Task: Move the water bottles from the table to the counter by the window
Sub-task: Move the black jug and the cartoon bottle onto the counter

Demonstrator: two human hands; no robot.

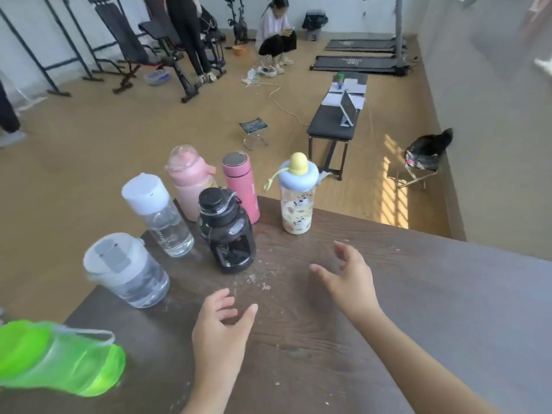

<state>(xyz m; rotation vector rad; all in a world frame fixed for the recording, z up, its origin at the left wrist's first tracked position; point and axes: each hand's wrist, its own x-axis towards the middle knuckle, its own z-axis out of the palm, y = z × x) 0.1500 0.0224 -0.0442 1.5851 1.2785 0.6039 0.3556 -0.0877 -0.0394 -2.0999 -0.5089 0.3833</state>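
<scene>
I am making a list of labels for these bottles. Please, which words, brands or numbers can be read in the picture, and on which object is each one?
"PORTABLE CUP", partly blurred, runs vertically on the tall clear plastic bottle with a white cap.
"LUCK", partly readable, on the clear cartoon-printed bottle with a blue ring and yellow cap.
White marks on the slim pink metal flask: too blurred to read.
Print on the black floor mats: too small to read.

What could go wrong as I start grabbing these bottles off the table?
The tall clear bottle with the white cap and the short clear bottle with the grey flip lid stand near the dark wooden table edge; a nudge might tip them off. The black jug-shaped bottle crowds its neighbours, so reaching past could topple one.
</scene>
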